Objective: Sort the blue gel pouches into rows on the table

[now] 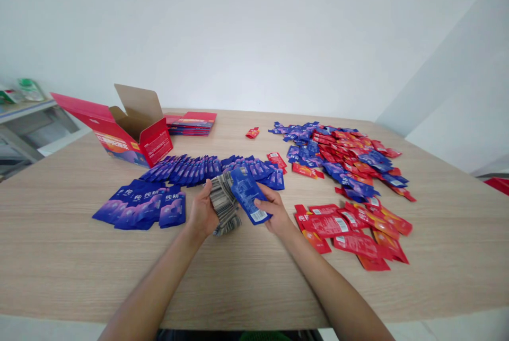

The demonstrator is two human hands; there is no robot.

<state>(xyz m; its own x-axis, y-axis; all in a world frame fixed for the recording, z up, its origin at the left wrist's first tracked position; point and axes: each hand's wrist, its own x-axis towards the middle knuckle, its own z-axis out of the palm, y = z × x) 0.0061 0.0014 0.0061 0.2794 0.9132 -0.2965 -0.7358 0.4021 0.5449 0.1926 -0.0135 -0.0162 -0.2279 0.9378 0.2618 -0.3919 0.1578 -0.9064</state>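
Note:
In the middle, close to the table's front, my left hand (202, 211) is closed on a crumpled grey-and-black striped cloth (224, 198). My right hand (274, 210) pinches a blue sachet (248, 192) by its lower right edge; its printed back with a barcode faces up. The sachet overlaps the cloth's right side. Just behind both hands lies a long row of overlapping blue sachets (199, 170). Left of my left hand, several more blue sachets (139, 203) are fanned out flat, front side up.
An open red box (135, 134) stands at the left, flaps raised, beside stacked flat red cartons (194, 122). A mixed heap of red and blue sachets (342, 150) covers the back right. Red sachets (353, 229) lie nearer, right of my right hand. One small red sachet (252, 132) lies apart.

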